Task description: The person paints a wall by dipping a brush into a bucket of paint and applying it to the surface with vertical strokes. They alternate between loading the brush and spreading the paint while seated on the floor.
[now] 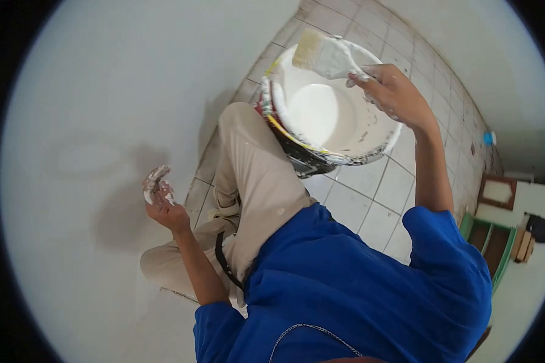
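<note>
A wide paintbrush (336,59) with pale bristles is in my right hand (396,94), whose fingers are closed round its white-coated handle. The brush is above a bucket (297,148), its bristles near the rim at the wall side. White paint (313,115) lies in the bottom of the bucket, and smears coat its rim and outside. My left hand (163,196) is raised in front of the white wall, fingers loosely curled and apart, with nothing in them. White paint spots both hands.
The white wall (72,121) stands at the left, close to my bent knees (242,130). Pale floor tiles (360,187) surround the bucket. Farther right are a blue-and-white container (489,138), a framed board (498,192), a green shelf (501,254) and a dark bag (540,228).
</note>
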Action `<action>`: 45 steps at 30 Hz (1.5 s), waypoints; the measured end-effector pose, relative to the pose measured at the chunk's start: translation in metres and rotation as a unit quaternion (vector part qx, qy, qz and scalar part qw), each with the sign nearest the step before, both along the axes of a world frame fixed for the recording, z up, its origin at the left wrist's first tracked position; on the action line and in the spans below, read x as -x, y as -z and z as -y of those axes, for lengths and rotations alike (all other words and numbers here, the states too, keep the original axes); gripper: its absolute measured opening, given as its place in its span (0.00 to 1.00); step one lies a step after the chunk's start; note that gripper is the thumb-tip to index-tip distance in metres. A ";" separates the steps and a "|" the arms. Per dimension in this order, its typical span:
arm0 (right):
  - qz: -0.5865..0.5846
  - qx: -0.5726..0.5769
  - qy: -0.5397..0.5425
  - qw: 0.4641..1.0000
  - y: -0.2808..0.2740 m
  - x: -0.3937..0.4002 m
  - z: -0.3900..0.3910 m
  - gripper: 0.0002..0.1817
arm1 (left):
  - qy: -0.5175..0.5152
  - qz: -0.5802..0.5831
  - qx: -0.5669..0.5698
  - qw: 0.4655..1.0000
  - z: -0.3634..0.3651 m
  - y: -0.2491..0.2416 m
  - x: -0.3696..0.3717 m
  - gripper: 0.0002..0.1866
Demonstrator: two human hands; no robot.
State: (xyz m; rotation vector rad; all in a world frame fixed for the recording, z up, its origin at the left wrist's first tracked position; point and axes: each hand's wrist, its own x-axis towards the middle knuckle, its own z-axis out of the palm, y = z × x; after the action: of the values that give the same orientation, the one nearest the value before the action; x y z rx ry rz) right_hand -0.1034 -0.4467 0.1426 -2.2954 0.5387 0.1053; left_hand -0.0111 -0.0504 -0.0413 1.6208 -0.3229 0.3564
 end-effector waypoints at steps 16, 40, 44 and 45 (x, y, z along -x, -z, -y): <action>-0.346 0.248 -0.328 0.843 0.121 -0.040 0.024 0.15 | 0.364 0.117 -0.261 0.886 0.165 -0.057 0.027 0.20; -0.274 0.227 -0.219 0.909 0.042 -0.011 0.038 0.18 | 0.383 0.073 -0.252 0.886 0.161 -0.053 0.031 0.21; -0.266 0.263 -0.062 0.925 0.013 0.042 0.012 0.29 | 0.387 0.066 -0.218 0.893 0.157 -0.047 0.029 0.23; -0.277 0.269 -0.046 0.921 0.013 0.056 0.001 0.29 | 0.390 0.070 -0.214 0.893 0.155 -0.043 0.029 0.23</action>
State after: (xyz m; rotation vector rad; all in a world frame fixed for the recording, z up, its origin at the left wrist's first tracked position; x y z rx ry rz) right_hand -0.1590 -0.4481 0.1292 -2.8321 0.8232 0.7549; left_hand -0.0405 -0.2051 0.0017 1.7375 -1.1849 -0.2389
